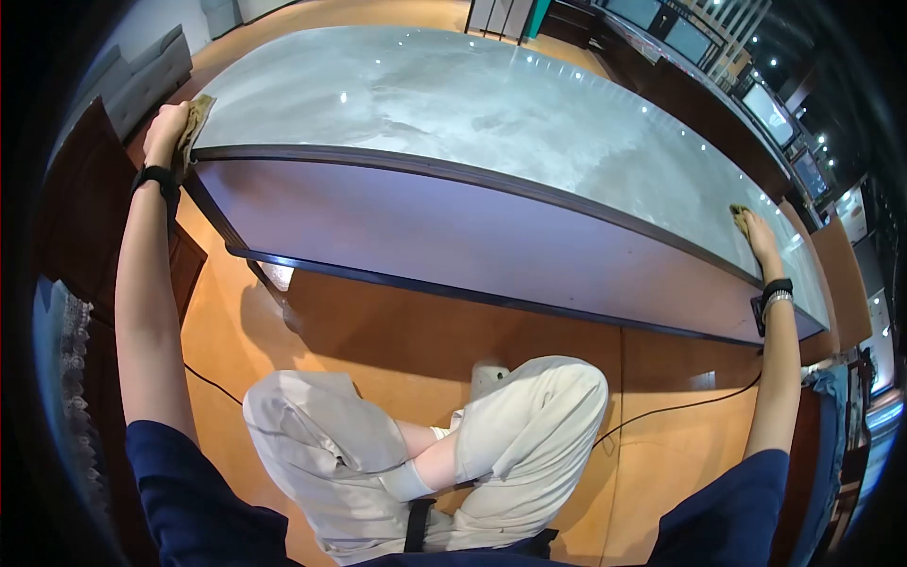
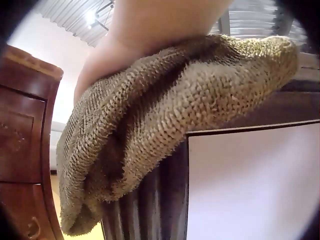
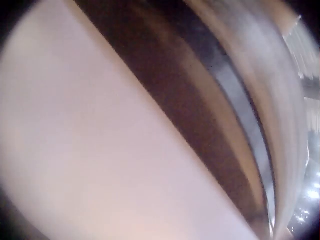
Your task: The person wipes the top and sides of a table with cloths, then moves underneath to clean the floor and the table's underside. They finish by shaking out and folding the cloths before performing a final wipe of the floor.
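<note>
A glossy grey marbled table top [image 1: 416, 104] with a dark edge spans the head view. At its left corner my left hand [image 1: 165, 132] grips a brown-green knit cloth [image 1: 196, 121]; the left wrist view shows this cloth [image 2: 160, 110] bunched under the hand [image 2: 155, 25], beside a ribbed dark corner [image 2: 155, 200]. Near the table's right end my right hand [image 1: 760, 236] lies on the top with its fingers on a second cloth [image 1: 740, 217]. The right wrist view shows only a pale panel [image 3: 110, 130] and dark edging, with neither hand nor cloth in it.
Below the top is a pale side panel [image 1: 453, 227] with a dark lower rail. Dark wooden furniture [image 1: 80, 198] stands at the left, and a brown chair back [image 1: 841, 283] at the right. A black cable [image 1: 680, 406] crosses the floor near the crossed legs [image 1: 425, 444].
</note>
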The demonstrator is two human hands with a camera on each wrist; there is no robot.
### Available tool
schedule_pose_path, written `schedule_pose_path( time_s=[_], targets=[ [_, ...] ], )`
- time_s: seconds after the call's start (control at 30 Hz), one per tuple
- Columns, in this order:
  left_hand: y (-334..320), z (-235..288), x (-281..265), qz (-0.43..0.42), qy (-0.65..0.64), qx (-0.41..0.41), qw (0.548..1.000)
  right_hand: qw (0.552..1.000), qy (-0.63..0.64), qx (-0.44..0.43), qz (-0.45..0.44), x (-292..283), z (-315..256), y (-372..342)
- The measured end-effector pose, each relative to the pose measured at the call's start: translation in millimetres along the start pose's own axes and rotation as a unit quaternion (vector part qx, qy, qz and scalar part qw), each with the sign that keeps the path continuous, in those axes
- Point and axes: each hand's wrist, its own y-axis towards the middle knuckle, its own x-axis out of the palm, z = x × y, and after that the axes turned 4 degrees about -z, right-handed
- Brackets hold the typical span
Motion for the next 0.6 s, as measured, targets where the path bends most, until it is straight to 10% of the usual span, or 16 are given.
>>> schedule_pose_path(
  time_s=[0.17, 0.27, 0.6],
  targets=[
    [-68.8, 23.7, -19.1, -0.149, -0.286, -0.02, 0.946, 0.976, -0.137, -0.163, 0.049, 9.3, 5.2, -11.8],
    [-71.4, 24.0, -21.5, -0.14, -0.256, 0.009, 0.957, 0.976, 0.178, -0.099, 0.072, -6.8, -34.2, -30.7],
    [-44.2, 15.3, -15.0, -0.035, -0.031, -0.009, 0.999, 0.95, 0.296, -0.035, 0.092, -4.4, -36.8, -39.8]
  ],
)
